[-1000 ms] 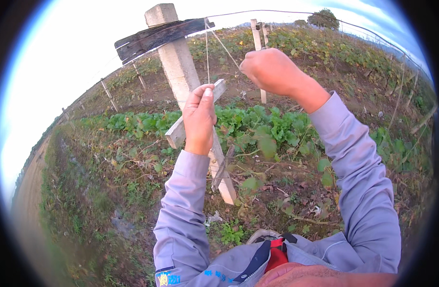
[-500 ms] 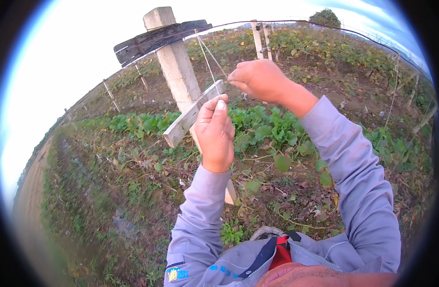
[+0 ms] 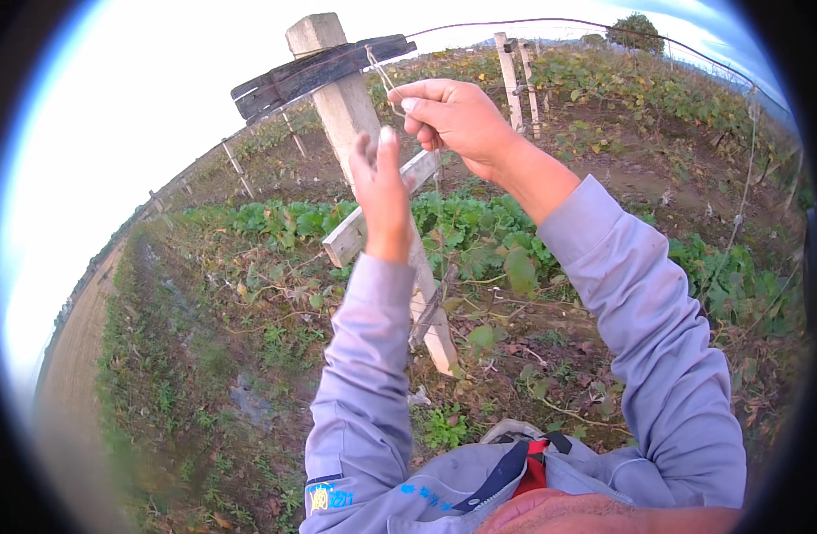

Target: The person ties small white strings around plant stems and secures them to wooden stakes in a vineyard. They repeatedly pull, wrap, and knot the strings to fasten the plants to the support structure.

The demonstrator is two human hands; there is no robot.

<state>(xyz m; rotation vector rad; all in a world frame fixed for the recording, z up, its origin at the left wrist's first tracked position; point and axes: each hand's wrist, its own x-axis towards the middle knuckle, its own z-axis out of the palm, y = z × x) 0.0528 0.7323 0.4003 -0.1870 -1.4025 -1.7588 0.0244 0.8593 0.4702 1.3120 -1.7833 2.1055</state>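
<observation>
Pale string [image 3: 381, 73] seems to hang from the wire [image 3: 515, 20] in front of the dark board [image 3: 288, 84], its lower part pinched between the right hand's thumb and forefinger. That right hand [image 3: 462, 125] sits above and beside the left hand [image 3: 384, 200], whose thumb and blurred fingers stand apart, with no string visible between them. Good handling probably means a firm right pinch, light tension on the strand, and the left fingertips meeting it close by, without jerking the wire.
</observation>
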